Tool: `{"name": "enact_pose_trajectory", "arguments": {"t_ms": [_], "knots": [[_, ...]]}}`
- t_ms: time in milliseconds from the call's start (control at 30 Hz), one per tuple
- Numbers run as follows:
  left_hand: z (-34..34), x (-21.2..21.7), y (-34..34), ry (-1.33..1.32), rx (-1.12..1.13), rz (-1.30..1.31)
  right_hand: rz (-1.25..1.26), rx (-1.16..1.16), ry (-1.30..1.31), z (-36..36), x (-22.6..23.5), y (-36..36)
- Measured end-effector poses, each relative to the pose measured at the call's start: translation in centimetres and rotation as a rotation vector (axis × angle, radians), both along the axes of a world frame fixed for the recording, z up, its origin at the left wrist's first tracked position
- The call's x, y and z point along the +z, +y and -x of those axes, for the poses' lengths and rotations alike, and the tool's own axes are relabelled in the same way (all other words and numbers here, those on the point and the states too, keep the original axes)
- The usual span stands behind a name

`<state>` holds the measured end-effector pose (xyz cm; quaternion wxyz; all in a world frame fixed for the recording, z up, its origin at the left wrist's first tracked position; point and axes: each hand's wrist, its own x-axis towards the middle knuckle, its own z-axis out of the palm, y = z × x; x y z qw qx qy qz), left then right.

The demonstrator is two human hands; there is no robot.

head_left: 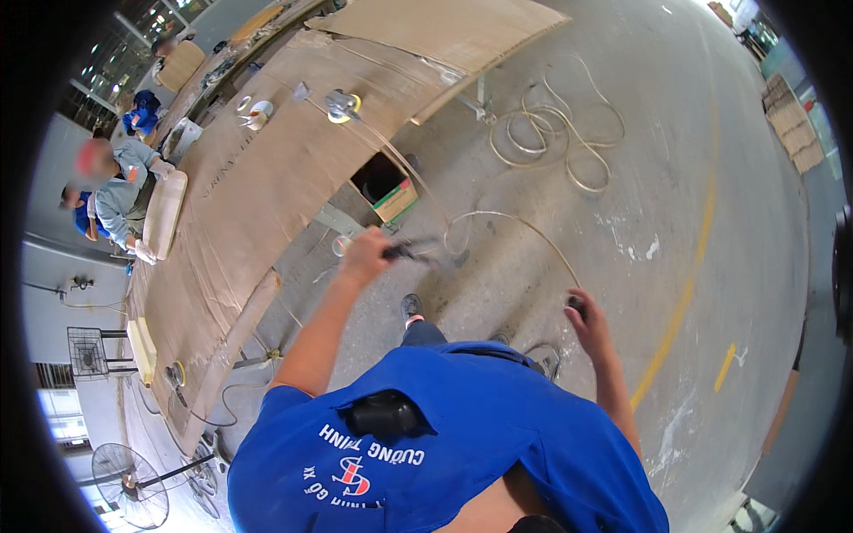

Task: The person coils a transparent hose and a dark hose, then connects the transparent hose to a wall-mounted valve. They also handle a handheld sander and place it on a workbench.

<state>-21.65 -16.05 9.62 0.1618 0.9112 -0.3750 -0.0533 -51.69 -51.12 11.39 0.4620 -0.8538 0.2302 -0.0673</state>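
Note:
My left hand (362, 258) is closed around the handle of a dark tool (410, 250), smeared by motion, beside the near edge of the table. Its exact kind cannot be made out. Out to the right, my right hand (593, 330) grips a small dark fitting (577, 306) at the end of a thin, pale hose (533, 227). That hose arcs between my hands and loops close to the dark tool; whether the two are joined is unclear. Both hands are above the grey floor, to the right of the table.
A paper-covered table (240, 191) runs along the left, with a sander-like tool (341, 105) and tape rolls on it. A cardboard box (391, 191) sits underneath. Coiled hose (555, 133) lies on the floor. Across the table a person (124, 191) holds a wooden panel (165, 213). A fan (131, 485) stands lower left.

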Motion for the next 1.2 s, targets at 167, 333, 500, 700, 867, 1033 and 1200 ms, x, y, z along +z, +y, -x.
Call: {"name": "enact_pose_trajectory", "arguments": {"t_ms": [167, 333, 500, 700, 867, 1033, 1200], "knots": [[-16.5, -2.7, 12.3, -0.032, 0.744, 0.152, 0.207, -0.058, -0.049, -2.3, 1.0, -1.5], [-28.8, -6.5, 19.9, -0.059, 0.853, -0.139, 0.53, -0.112, -0.109, -9.1, 3.7, 2.4], [-31.9, -11.9, 15.0, -0.717, 0.801, -0.07, 0.572, -0.293, -0.094, -12.4, 6.7, 4.3], [-27.1, -17.0, -4.2, 0.444, 0.142, 0.568, 0.173, -0.499, -0.443, -14.9, 8.2, 5.9], [-29.0, -18.3, -11.5, 1.363, 0.656, 0.835, 0.09, -0.442, -0.482, -19.4, 6.4, 6.1], [-28.5, -17.1, -10.8, 1.658, 0.445, 1.187, -0.232, -0.289, -0.469, -30.1, -3.0, 5.0], [-27.1, -13.6, -8.6, 1.799, 0.554, 1.337, 0.257, -0.08, 0.014, -43.8, -10.2, 7.8]]}}
